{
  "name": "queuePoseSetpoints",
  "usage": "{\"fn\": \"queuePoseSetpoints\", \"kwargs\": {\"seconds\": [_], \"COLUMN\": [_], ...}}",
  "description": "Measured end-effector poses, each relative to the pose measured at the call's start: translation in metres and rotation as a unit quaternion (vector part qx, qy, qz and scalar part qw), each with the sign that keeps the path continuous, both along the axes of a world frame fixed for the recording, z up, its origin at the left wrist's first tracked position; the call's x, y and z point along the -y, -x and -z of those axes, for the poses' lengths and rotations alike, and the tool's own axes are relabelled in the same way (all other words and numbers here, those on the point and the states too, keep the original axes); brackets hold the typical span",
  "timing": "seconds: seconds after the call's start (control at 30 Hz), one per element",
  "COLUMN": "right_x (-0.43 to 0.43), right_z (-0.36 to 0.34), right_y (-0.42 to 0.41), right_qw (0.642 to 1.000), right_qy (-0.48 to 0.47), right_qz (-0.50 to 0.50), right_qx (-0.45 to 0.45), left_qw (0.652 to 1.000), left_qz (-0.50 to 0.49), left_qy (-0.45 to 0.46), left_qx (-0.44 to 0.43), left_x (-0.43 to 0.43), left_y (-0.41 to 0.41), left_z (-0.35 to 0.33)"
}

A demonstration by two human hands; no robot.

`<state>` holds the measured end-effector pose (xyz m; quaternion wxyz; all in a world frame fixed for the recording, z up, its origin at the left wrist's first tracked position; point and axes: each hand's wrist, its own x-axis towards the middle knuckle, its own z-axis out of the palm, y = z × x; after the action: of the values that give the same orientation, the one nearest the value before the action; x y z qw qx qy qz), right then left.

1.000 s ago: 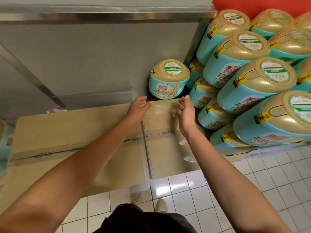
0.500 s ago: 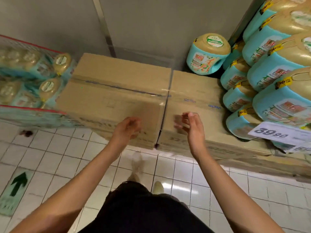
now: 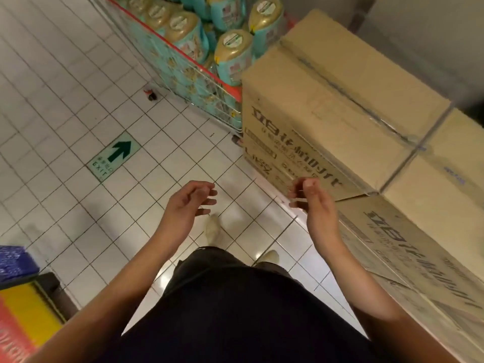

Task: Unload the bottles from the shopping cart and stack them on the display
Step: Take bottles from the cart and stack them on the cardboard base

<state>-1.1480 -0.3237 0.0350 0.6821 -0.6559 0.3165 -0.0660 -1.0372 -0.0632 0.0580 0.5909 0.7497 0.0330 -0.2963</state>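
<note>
Head view shows the left hand [image 3: 188,203] and right hand [image 3: 313,203] above the floor [image 3: 78,100], each grip loosely half-curled and empty, well apart from the bottles [image 3: 233,56] in the shopping cart [image 3: 183,79].

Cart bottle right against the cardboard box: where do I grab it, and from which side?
Grip the bottle by its gold top, with the fingers coming straight down from above. It stands upright with the top exposed. The cardboard box crowds its right side, other bottles sit close on the left and behind, and the cart wall screens the teal body.
</note>
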Motion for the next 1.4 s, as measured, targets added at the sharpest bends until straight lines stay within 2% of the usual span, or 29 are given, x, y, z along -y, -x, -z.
{"fn": "queuePoseSetpoints", "kwargs": {"seconds": [0.23, 0.47, 0.8, 0.9, 1.0, 1.2, 1.4], "right_x": [-0.093, -0.145, -0.129, -0.109, -0.11, -0.085, -0.078], "right_z": [-0.004, -0.003, -0.003, 0.009, 0.012, 0.0, -0.013], "right_y": [-0.116, -0.217, -0.328, -0.395, -0.424, -0.563, -0.677], "right_qw": [0.994, 0.985, 0.977, 0.982, 0.979, 0.973, 0.969], "right_qy": [0.003, 0.042, 0.053, 0.042, 0.014, 0.016, 0.024], "right_qz": [-0.11, -0.169, -0.205, -0.182, -0.199, -0.23, -0.245], "right_qx": [-0.004, -0.018, -0.034, -0.038, -0.043, -0.008, 0.032], "left_qw": [0.993, 0.988, 0.99, 0.99, 0.99, 0.98, 0.979], "left_qz": [-0.114, -0.151, -0.139, -0.138, -0.141, -0.197, -0.204], "left_qy": [-0.012, -0.011, 0.031, 0.019, 0.004, -0.007, -0.009], "left_qx": [-0.014, -0.027, 0.02, 0.021, 0.001, 0.003, 0.011], "left_x": [-0.124, -0.186, -0.146, -0.122, -0.12, -0.097, -0.09], "left_y": [-0.054, -0.132, -0.281, -0.335, -0.348, -0.447, -0.524], "left_z": [0.005, 0.015, 0.009, 0.009, 0.008, -0.002, -0.002]}}
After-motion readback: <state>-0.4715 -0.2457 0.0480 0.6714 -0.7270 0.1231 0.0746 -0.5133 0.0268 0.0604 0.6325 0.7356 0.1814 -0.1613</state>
